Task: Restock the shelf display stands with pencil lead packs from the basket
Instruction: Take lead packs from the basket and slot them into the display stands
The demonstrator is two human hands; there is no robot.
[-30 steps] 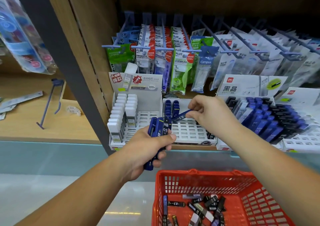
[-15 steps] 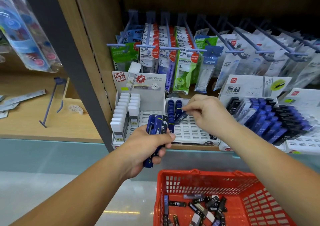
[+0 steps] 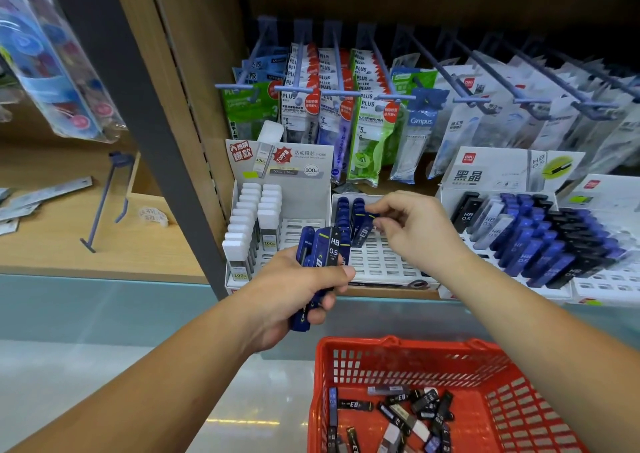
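The blue pack (image 3: pixel 363 231) I am placing is pinched by its upper end between the thumb and fingers of my right hand (image 3: pixel 415 234), tilted over the white stand (image 3: pixel 381 262) just in front of the two short rows of blue packs (image 3: pixel 346 206) already standing at its back. I think its lower end is at a slot, though from here I cannot tell whether it has gone in. My left hand (image 3: pixel 298 296) is clamped round a bundle of packs (image 3: pixel 323 248), held upright just in front of the stand and close beside my right. Most of the stand's slots are bare, so I judge the filling has barely started. Next I need to seat this pack upright in line with the row, let go, then pull the next one from the bundle without loosening my grip on the others. To either side on the shelf (image 3: pixel 391 293) are a stand of white packs (image 3: pixel 249 217) and a stand of blue and black packs (image 3: pixel 540 241). Below, the red basket (image 3: pixel 398 348) holds more loose packs (image 3: pixel 408 407).
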